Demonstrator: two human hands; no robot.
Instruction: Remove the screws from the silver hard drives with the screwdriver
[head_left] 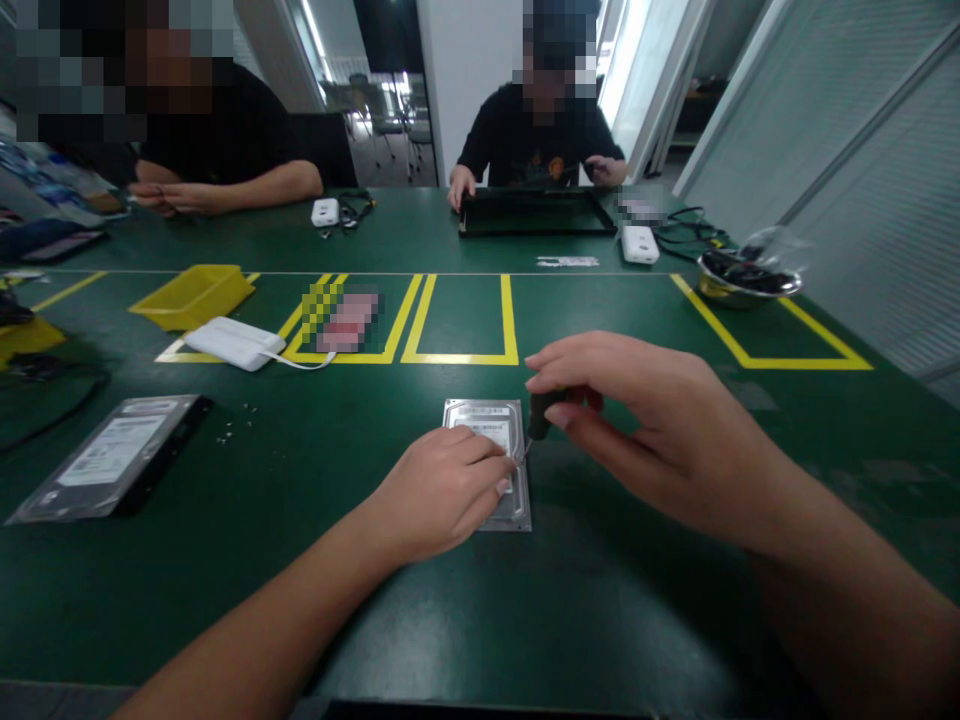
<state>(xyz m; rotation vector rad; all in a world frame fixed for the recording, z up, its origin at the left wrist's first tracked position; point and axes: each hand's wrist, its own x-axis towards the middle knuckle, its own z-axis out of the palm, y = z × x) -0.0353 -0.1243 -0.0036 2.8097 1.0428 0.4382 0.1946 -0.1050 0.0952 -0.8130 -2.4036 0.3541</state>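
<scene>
Drive: hard drive point(487, 455) lies flat on the green tabletop point(600, 600), lower centre of the frame, where I see it under both hands.
Left hand: my left hand point(439, 490) rests on the drive's label, fingers point(491, 470) curled down and pressing it.
Right hand: my right hand point(660, 430) pinches the dark handle of a screwdriver point(541, 415) between narrow fingers, its tip at the drive's right edge.
Left of frame: a second drive point(112, 455) with loose screws point(236, 425) just beside it.
Upper left: yellow tray point(191, 295), white box point(234, 342).
Far side: two co-workers, one with hands on a black frame point(536, 212).
Upper right: metal bowl point(746, 275).
</scene>
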